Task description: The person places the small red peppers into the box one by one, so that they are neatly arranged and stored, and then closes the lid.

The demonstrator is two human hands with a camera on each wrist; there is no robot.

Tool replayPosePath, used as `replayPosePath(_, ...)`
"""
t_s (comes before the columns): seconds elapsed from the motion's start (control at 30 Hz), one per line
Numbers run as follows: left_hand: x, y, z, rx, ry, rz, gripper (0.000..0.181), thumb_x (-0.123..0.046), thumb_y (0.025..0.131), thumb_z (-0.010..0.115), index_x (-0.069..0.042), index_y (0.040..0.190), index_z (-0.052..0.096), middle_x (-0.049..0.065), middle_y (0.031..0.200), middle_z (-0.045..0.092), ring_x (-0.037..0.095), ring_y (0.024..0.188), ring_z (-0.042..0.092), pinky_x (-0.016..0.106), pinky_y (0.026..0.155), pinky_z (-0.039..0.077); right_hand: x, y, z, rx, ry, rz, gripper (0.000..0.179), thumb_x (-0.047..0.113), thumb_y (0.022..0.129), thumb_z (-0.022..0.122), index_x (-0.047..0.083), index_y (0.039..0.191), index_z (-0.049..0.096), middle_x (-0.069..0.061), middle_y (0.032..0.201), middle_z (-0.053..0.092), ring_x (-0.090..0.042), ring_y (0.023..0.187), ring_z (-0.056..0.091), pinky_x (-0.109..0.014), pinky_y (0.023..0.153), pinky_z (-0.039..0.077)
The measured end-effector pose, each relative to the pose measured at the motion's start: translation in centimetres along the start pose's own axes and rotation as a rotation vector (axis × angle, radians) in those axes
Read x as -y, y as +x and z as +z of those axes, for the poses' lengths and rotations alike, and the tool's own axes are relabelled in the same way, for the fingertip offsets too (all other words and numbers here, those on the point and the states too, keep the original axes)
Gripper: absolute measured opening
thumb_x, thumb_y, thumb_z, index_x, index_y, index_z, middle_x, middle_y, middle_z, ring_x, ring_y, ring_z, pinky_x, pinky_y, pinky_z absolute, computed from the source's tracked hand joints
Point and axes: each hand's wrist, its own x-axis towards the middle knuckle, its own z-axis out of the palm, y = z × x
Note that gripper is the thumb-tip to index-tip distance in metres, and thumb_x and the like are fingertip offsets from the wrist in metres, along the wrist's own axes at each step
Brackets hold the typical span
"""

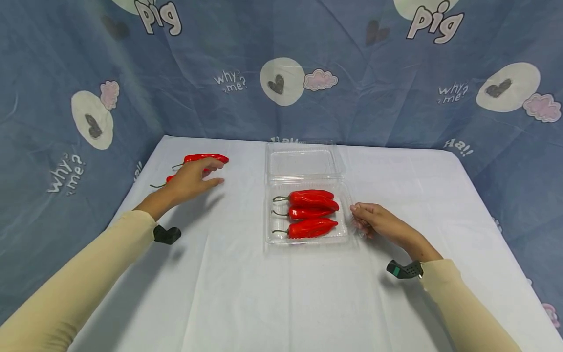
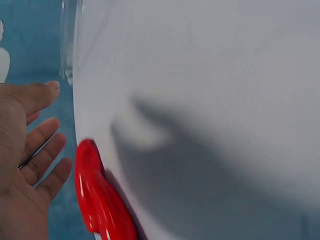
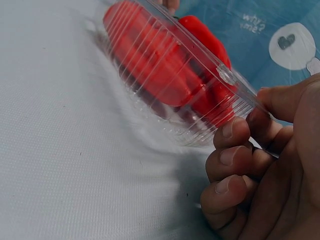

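A clear plastic clamshell box (image 1: 268,230) lies open in the middle of the white table. Several red chili peppers (image 1: 313,228) lie inside it, stems to the left. At its right edge, my right hand (image 1: 381,224) pinches the rim between thumb and index finger, the other fingers curled below, as the right wrist view shows. Over on the left, my left hand (image 1: 189,182) hovers above two loose red peppers (image 1: 206,157), partly covering them. Its thumb and fingers (image 2: 46,134) are apart and hold nothing; in the left wrist view the peppers (image 2: 107,210) are beside them.
The box's transparent lid (image 1: 301,164) is folded back flat toward the far side. A white cloth (image 1: 246,293) covers the table. Behind and at both sides hangs a blue printed curtain (image 1: 352,117). Both wrists wear dark camera mounts (image 1: 167,235).
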Motion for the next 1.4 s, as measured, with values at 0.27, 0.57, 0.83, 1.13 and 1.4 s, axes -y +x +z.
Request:
replayPosePath(0.27, 2.7, -0.7, -1.1, -0.017, 0.079, -0.056, 0.055, -0.025, 0.093, 0.074, -0.007, 0.141, 0.054, 0.020, 0.140, 0.054, 0.040, 0.126, 0.049, 0.059, 0.101, 0.047, 0.1, -0.1, 0.0, -0.004, 0.007, 0.001, 0.047, 0.040, 0.108, 0.045, -0.004, 0.092, 0.049, -0.006, 0.077, 0.049, -0.014, 0.064, 0.046, -0.027, 0.055, 0.043)
replayPosePath(0.57, 5.2, -0.8, -1.4, -0.020, 0.121, -0.140, 0.060, -0.025, 0.092, 0.074, -0.004, 0.143, 0.049, 0.025, 0.143, 0.049, 0.044, 0.125, 0.047, 0.061, 0.098, 0.049, 0.0, 0.0, -0.1, -0.007, 0.010, 0.003, 0.045, 0.042, 0.107, 0.045, 0.001, 0.089, 0.050, -0.005, 0.077, 0.050, -0.014, 0.063, 0.046, -0.026, 0.054, 0.042)
replayPosePath(0.83, 6.6, -0.6, -1.2, -0.008, 0.124, -0.175, 0.064, -0.024, 0.092, 0.074, -0.003, 0.146, 0.045, 0.027, 0.147, 0.043, 0.045, 0.127, 0.044, 0.060, 0.096, 0.050, -0.1, 0.0, -0.1, -0.004, 0.010, 0.008, 0.048, 0.041, 0.107, 0.045, -0.004, 0.091, 0.048, -0.006, 0.077, 0.049, -0.014, 0.063, 0.046, -0.027, 0.055, 0.042)
replayPosePath(1.13, 7.3, -0.7, -0.9, -0.007, 0.136, -0.184, 0.067, -0.022, 0.092, 0.074, -0.003, 0.148, 0.043, 0.028, 0.149, 0.042, 0.046, 0.130, 0.042, 0.060, 0.097, 0.049, 0.0, 0.0, 0.0, -0.008, 0.005, 0.016, 0.046, 0.043, 0.107, 0.045, 0.001, 0.089, 0.051, -0.004, 0.076, 0.049, -0.014, 0.063, 0.046, -0.027, 0.055, 0.043)
replayPosePath(1.4, 7.9, -0.7, -0.5, -0.015, 0.135, -0.182, 0.064, -0.024, 0.095, 0.071, -0.007, 0.150, 0.042, 0.027, 0.151, 0.040, 0.047, 0.133, 0.039, 0.063, 0.103, 0.043, 0.1, 0.0, 0.0, -0.004, 0.000, 0.016, 0.046, 0.041, 0.108, 0.045, -0.001, 0.090, 0.049, -0.006, 0.077, 0.049, -0.014, 0.064, 0.046, -0.027, 0.055, 0.043)
